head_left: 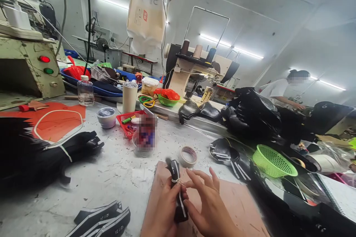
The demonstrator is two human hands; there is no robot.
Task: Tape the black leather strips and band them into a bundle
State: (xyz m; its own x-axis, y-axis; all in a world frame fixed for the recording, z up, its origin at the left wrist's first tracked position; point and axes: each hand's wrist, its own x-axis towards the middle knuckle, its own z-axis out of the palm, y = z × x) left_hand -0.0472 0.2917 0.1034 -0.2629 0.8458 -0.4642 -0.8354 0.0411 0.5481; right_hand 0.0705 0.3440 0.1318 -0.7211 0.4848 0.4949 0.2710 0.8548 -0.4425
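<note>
My left hand [166,204] is closed around a small bundle of black leather pieces [180,207] with white edges and printed marks. A thin pale string [175,181] circles the bundle near its upper part, and its loose end points toward my right hand [207,200]. The fingers of that hand are spread, with the thumb and fingertips close beside the bundle; whether they touch it or the string, I cannot tell. Both hands are over a pinkish-brown board [230,196]. A roll of masking tape [188,156] lies at the board's far edge.
More black pieces with white edges [102,218] lie front left, and a large black stack [27,163] is beyond them. A red basket [122,126] and a lidded tumbler [129,98] stand farther back. Right are a green basket [274,161] and black leather parts [250,114]. A sewing machine [180,74] stands behind.
</note>
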